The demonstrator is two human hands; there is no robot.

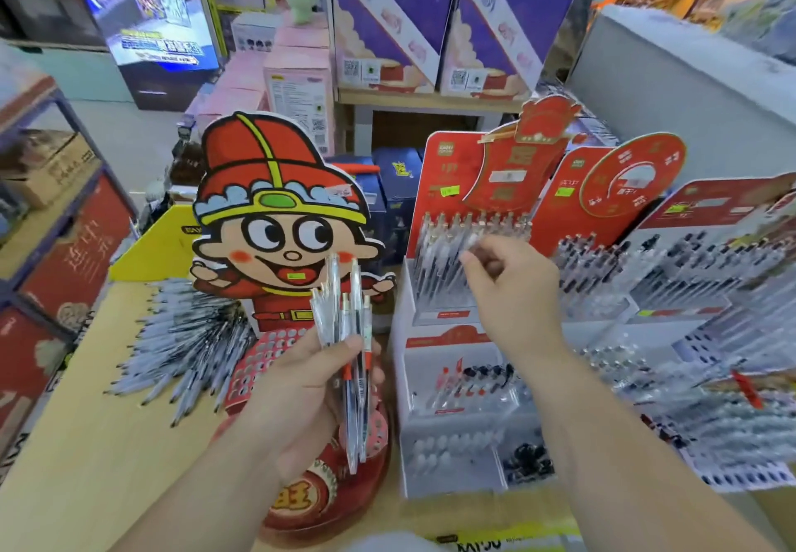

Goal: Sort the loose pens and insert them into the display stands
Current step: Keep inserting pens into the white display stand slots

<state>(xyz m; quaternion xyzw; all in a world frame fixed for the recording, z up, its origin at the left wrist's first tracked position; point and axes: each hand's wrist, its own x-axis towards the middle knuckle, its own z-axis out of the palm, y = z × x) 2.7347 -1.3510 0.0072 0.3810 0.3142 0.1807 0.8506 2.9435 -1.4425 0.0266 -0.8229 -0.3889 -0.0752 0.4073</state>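
While left hand (301, 383) grips pen bundle (344, 306) upright, right hand (512, 293) pinches pen (472, 241) at stand (430, 189).

The pale wooden table (86, 444) carries a spread of loose pens (181, 349), a red cartoon-boy stand (280, 250), white tiered pen stands (452, 482) and a yellow box (150, 254).

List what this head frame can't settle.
1. Right hand: head view, motion blur; whether its fingertips pinch a pen is unclear.
2. Pen bundle in left hand: pens overlap, count unreadable.
3. White display stand price labels: too small, blurred.
4. Far-right stand: cut by frame edge.
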